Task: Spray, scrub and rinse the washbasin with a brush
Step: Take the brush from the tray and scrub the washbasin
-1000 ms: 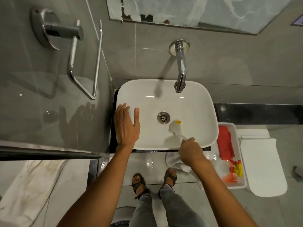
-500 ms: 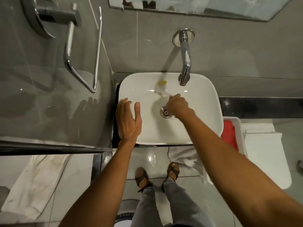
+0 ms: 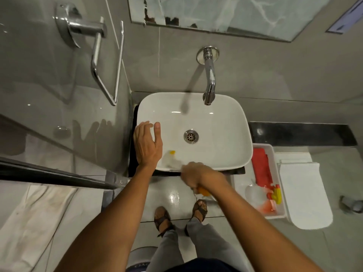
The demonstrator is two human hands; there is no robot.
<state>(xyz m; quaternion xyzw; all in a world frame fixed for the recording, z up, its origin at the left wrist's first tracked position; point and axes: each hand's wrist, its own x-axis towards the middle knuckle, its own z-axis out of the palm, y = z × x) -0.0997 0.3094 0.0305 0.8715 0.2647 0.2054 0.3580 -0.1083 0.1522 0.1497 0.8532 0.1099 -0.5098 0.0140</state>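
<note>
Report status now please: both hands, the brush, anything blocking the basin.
Left hand open, flat on washbasin left rim. Right hand shut on brush, head blurred at near-left inner wall. Tap dry. Nothing blocking.

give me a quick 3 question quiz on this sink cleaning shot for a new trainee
1. True or false: water is running from the tap.
2. Which hand holds the brush?
A. left hand
B. right hand
C. neither
3. Fill in: the left hand rests flat on the ____ rim of the washbasin.

Key:
1. False. No stream shows below the spout.
2. B. The right hand grips the handle at the near rim, with the blurred brush head inside the bowl.
3. Left.
</note>
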